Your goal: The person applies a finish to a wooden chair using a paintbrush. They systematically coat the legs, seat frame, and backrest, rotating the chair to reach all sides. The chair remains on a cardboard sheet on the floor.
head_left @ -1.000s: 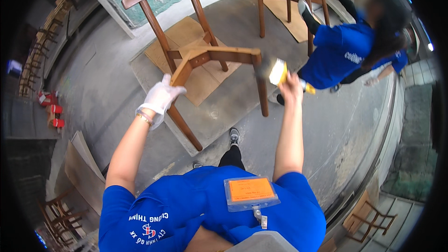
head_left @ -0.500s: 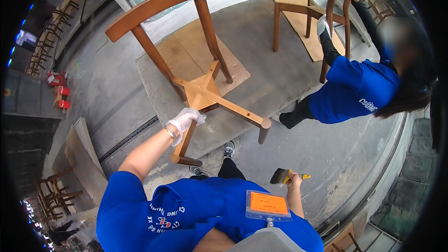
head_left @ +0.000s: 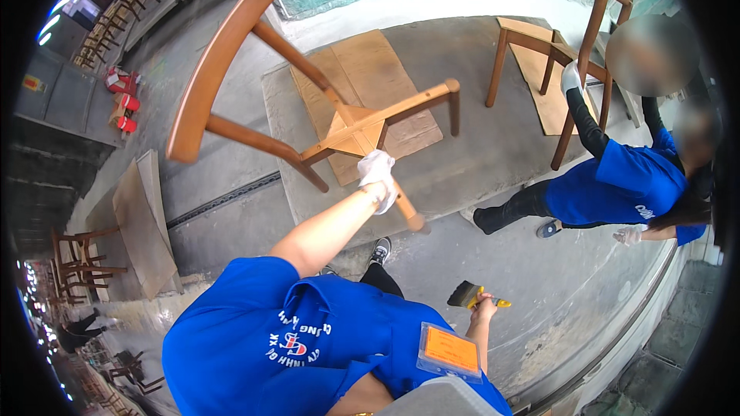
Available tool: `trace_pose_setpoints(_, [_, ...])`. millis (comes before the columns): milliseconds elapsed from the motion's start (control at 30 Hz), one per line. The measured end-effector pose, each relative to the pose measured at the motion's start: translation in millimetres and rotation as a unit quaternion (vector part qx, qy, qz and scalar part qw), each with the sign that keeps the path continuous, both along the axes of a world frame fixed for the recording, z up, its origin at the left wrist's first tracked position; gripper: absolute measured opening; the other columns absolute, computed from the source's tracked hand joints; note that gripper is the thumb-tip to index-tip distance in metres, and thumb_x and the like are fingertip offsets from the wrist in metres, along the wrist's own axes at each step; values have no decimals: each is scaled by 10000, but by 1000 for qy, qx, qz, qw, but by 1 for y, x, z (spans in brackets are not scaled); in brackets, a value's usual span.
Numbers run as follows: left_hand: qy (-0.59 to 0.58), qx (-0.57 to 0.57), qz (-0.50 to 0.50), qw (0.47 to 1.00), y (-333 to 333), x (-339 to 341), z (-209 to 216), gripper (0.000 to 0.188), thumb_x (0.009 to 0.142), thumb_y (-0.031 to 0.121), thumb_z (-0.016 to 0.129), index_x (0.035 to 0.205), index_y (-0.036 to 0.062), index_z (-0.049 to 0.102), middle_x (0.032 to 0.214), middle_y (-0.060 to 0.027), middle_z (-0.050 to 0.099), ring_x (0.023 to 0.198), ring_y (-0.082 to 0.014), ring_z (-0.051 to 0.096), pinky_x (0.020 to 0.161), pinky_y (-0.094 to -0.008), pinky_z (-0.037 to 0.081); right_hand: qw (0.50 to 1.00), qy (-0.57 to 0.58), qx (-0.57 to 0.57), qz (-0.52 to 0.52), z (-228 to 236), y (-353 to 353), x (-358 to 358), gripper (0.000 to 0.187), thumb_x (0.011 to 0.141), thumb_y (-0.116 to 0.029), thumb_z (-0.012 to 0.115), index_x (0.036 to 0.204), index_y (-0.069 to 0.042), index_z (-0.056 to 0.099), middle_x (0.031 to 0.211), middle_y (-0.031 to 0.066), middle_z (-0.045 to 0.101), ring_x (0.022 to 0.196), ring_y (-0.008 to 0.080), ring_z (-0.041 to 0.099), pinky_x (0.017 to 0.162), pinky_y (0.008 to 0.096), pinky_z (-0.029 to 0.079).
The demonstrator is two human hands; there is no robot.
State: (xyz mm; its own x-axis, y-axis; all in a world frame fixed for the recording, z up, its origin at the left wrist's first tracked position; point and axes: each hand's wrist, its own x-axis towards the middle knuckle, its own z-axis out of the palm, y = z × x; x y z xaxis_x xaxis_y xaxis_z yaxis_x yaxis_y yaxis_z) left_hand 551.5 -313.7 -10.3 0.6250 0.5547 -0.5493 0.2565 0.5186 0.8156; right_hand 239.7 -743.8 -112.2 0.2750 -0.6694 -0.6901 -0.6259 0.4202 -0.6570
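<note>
On my feed, the gloved left hand (head_left: 376,173) is curled around one crossbar (head_left: 404,202) of a seatless wooden chair frame (head_left: 339,137) above the cardboard sheet (head_left: 385,62), backrest (head_left: 220,69) upper left, long axis slanting down rightward. I see the right hand (head_left: 483,308) wrapped around a yellow-handled paintbrush (head_left: 472,297), nearly level, bristles (head_left: 462,293) pointing left.

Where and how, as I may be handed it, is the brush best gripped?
The brush is probably best gripped by the tip of its yellow handle, coming from the right: the right hand covers part of the handle, the tip sticks out to the right, and the dark bristles point left, away from it.
</note>
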Motion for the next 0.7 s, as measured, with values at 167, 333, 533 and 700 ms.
trace_pose_setpoints(167, [-33,-60,63,996,-15,39,2,64,931,133,758,928,70,773,824,24,648,783,-103,553,727,-278,437,1000,-5,-5,-5,-17,-17,-12,296,877,20,670,787,-256,613,850,-60,651,783,158,657,635,390,531])
trace_pose_setpoints(333, [-1,-68,-128,989,26,14,3,364,963,334,808,1254,116,783,1180,34,696,1038,-87,572,937,-274,438,1000,-12,-4,5,-24,-23,-10,290,875,7,669,787,-264,612,837,-74,645,774,138,655,619,372,492])
trace_pose_setpoints(533, [177,-98,-94,975,97,-96,24,718,967,458,767,1568,117,576,1566,-77,591,1440,-196,498,1216,-373,320,999,3,4,40,-22,-2,31,246,876,-21,660,806,-253,611,879,-86,666,814,113,668,677,396,479])
trace_pose_setpoints(700, [8,369,-98,924,164,-123,30,316,956,315,845,1069,28,775,1050,-20,779,959,-153,695,879,-315,539,998,-49,12,50,-29,22,79,185,875,-38,647,850,-221,635,855,-57,675,862,135,688,738,403,495])
